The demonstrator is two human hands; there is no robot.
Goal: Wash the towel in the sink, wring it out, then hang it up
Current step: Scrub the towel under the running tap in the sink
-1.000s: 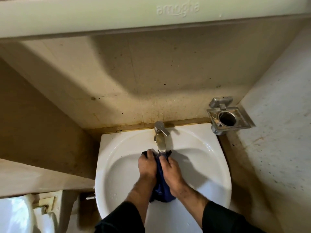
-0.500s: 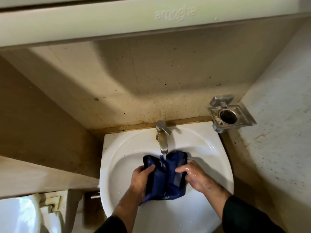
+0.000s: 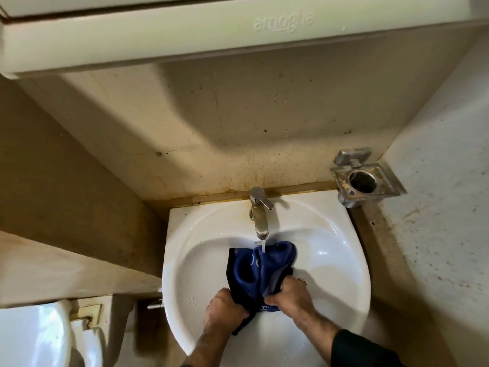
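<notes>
You stood over the white ceramic sink point(image 3: 344, 260), which filled the lower centre of the frame. The chrome single-lever tap point(image 3: 259, 213) rose from its back rim at the frame's middle, its spout reaching over the bowl. Below the spout, in the bowl, hung the dark blue towel point(image 3: 260, 268). Your left hand point(image 3: 225, 309) gripped its lower left edge, your right hand point(image 3: 289, 292) its lower right. The square metal holder point(image 3: 363, 181) sat right of the tap, at the sink's back corner. The white toilet cistern point(image 3: 34, 337) occupied the lower left.
</notes>
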